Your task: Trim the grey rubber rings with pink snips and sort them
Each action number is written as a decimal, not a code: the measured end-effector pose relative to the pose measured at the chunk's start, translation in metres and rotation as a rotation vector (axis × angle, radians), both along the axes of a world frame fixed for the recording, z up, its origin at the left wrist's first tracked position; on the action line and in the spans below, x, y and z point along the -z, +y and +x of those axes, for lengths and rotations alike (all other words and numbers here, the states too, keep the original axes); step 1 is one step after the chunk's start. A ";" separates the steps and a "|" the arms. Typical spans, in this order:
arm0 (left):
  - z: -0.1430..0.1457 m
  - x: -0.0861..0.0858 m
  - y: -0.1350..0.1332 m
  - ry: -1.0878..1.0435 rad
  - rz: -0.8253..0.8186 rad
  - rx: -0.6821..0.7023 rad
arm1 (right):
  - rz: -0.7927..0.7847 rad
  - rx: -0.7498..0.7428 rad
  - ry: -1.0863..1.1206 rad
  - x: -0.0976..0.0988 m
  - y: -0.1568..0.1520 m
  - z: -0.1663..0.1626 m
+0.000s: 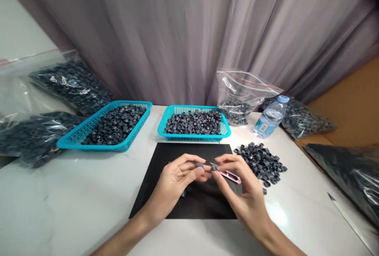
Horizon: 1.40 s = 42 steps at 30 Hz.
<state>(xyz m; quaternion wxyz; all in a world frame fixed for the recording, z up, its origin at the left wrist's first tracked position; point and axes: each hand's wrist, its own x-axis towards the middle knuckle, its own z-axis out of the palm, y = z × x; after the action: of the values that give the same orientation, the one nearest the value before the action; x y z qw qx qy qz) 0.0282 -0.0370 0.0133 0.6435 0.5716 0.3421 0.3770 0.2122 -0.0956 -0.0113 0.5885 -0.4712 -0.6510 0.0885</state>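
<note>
Above the black mat (192,210), my left hand (177,175) is closed, pinching a small grey plastic ring (199,165) between thumb and fingers. My right hand (241,181) is closed too, with a pink craft knife (233,177) lying within its fingers and the pointed blade showing toward my left hand. Another small grey ring (214,167) sits at the right thumb and fingertips. Both hands' fingertips are close together. A few dark pieces (184,192) on the mat are partly hidden behind my left hand.
A loose pile of grey rings (263,163) lies right of the mat. Behind stand two blue baskets (194,138) (127,145) of rings, a zip bag (235,110) and a water bottle (270,117). More filled bags (74,84) (308,117) line both sides. A pointed white strip (346,216) lies far right.
</note>
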 end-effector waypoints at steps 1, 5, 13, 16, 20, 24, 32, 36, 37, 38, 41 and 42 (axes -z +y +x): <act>-0.001 -0.001 -0.001 0.006 -0.014 0.002 | 0.005 0.007 0.000 -0.002 -0.001 0.001; -0.002 -0.002 -0.005 0.004 -0.099 0.033 | -0.011 -0.009 -0.008 -0.004 -0.003 0.007; 0.000 0.000 -0.011 -0.077 -0.259 0.132 | -0.014 -0.096 -0.154 -0.005 -0.004 0.023; 0.002 -0.001 -0.011 -0.088 -0.246 0.134 | -0.001 -0.106 -0.207 -0.009 -0.006 0.023; 0.005 -0.001 -0.014 -0.123 -0.259 0.160 | 0.038 -0.077 -0.256 -0.013 -0.009 0.017; 0.008 0.001 -0.019 -0.124 -0.249 0.142 | 0.045 -0.043 -0.247 -0.009 -0.008 0.015; 0.009 -0.001 -0.019 -0.076 -0.180 0.096 | -0.152 -0.159 -0.066 0.001 -0.007 0.015; 0.007 0.002 -0.020 -0.036 -0.165 0.115 | -0.215 -0.222 0.040 0.003 -0.006 0.014; 0.006 0.004 -0.020 -0.018 -0.158 0.112 | -0.235 -0.235 0.068 0.003 -0.006 0.014; 0.005 0.005 -0.020 -0.002 -0.153 0.107 | -0.253 -0.249 0.091 0.004 -0.005 0.014; 0.003 0.008 -0.020 0.026 -0.149 0.089 | -0.291 -0.278 0.146 0.006 -0.004 0.015; 0.003 0.008 -0.019 0.031 -0.147 0.088 | -0.294 -0.279 0.159 0.007 -0.004 0.014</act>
<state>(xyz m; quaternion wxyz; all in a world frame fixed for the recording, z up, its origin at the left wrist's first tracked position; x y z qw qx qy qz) 0.0313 -0.0565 0.0048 0.6941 0.5432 0.3534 0.3134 0.2267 -0.0992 -0.0181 0.5449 -0.4488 -0.6415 0.3002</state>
